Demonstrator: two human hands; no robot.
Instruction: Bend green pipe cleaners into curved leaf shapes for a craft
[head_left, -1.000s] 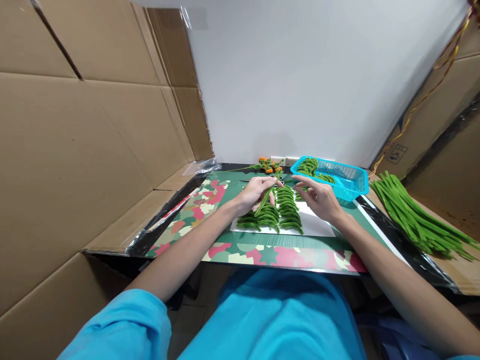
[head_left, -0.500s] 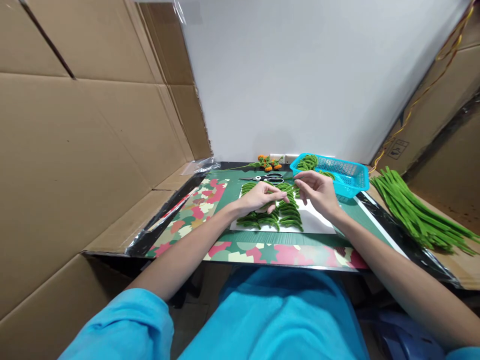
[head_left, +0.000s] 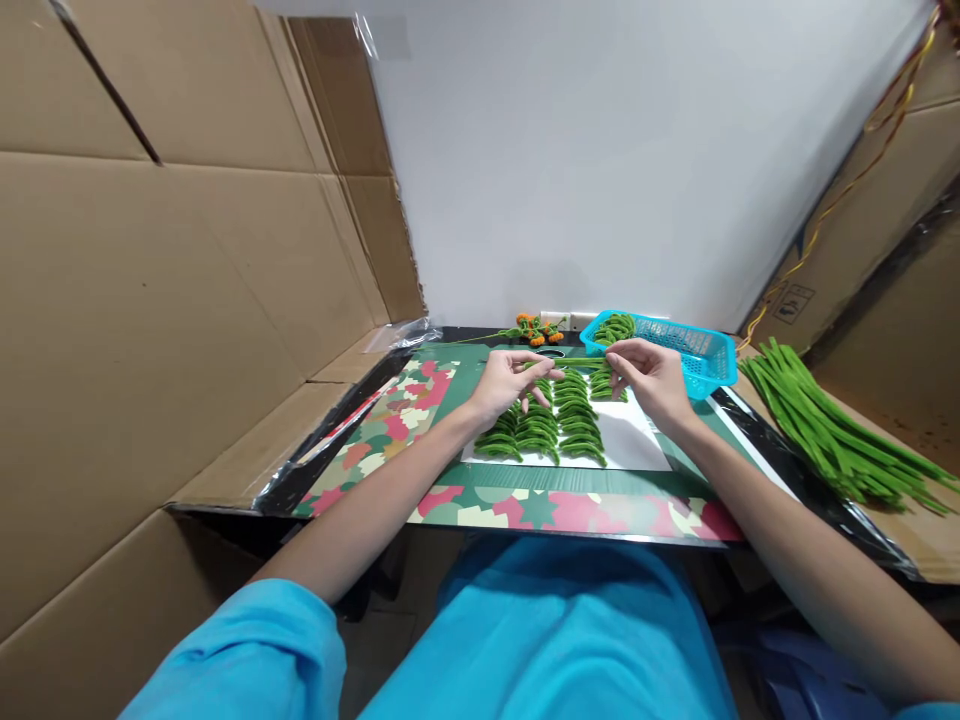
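Note:
A short green chenille stem (head_left: 579,361) is stretched level between my two hands, above the mat. My left hand (head_left: 506,385) pinches its left end between thumb and forefinger, with the other fingers loosely curled. The right end is pinched by my right hand (head_left: 651,380). Beneath them, rows of curved green chenille pieces (head_left: 577,420) lie on a white sheet (head_left: 634,440). My left hand partly covers the left rows. Behind the stem a dark scissors handle (head_left: 551,353) peeks out; the rest of the scissors is hidden.
A blue plastic basket (head_left: 712,352) holding more green pieces stands behind my right hand. Orange chenille flowers (head_left: 536,328) lie at the back. At the right is a bundle of long green stems (head_left: 832,430). Cardboard (head_left: 187,300) walls the left side; a patterned green mat (head_left: 540,505) covers the table.
My hands have moved apart, the left one leftward and the right one slightly rightward. The green stem between them now shows straight and level, and more of the rows below is uncovered.

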